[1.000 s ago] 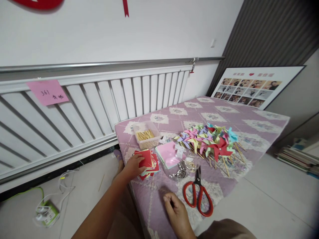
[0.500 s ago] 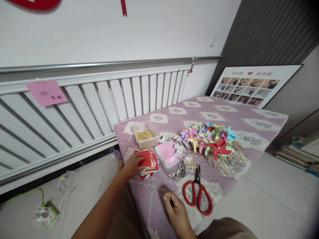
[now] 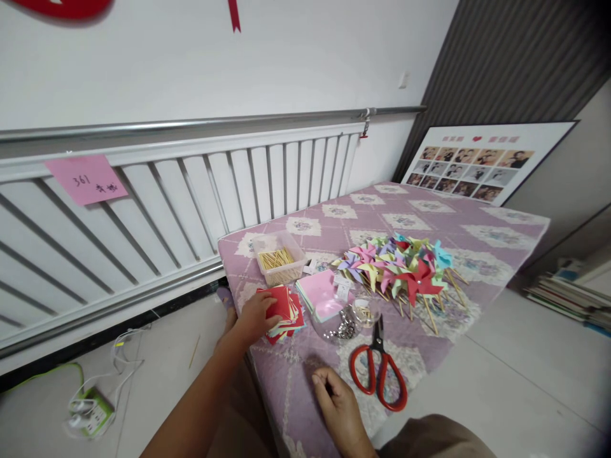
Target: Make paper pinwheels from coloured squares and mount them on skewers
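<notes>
My left hand (image 3: 255,318) lies on the near left edge of a stack of square coloured papers (image 3: 287,312) with a red sheet on top. Its thumb and fingers are spread over that sheet. My right hand (image 3: 338,407) rests near the front edge of the cloth, fingers loosely curled in, and nothing shows in it. Just right of it lie scissors (image 3: 379,375) with red handles. A clear bowl of small metal pieces (image 3: 344,326) stands between the hands and a second stack of papers, pink on top (image 3: 319,292).
Many paper pinwheels on sticks (image 3: 401,267) are heaped at the right on the patterned cloth (image 3: 405,221). A clear plastic box (image 3: 279,257) of thin sticks stands at the back left. Beside the bowl is a small round container (image 3: 366,313). A white radiator (image 3: 238,184) runs along the wall.
</notes>
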### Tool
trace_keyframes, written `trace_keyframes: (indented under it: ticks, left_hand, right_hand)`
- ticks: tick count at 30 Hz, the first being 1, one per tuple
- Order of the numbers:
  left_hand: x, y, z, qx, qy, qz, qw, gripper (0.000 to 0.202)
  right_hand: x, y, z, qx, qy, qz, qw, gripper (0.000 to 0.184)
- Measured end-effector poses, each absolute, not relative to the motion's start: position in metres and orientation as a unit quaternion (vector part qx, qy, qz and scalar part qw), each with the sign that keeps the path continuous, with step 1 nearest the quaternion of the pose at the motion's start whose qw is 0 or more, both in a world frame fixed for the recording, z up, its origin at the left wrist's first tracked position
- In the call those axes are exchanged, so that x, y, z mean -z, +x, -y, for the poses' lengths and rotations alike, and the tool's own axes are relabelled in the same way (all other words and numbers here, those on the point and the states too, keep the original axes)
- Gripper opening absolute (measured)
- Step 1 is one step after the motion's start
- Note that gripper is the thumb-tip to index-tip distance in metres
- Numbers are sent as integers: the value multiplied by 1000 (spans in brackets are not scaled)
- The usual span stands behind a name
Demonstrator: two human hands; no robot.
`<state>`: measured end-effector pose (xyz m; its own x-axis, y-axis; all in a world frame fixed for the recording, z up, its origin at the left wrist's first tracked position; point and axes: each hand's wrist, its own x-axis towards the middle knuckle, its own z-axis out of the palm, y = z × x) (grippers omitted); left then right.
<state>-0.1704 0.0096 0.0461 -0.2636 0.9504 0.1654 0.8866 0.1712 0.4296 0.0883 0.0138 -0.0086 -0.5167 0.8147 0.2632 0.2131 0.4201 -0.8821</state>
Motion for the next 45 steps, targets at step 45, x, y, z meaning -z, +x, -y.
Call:
trace_keyframes:
  ticks: [45]
  left_hand:
    - [-26, -142, -32, -297, 523, -799, 12, 34]
  right_hand:
    - [6, 88, -15, -421, -335, 758, 368, 28]
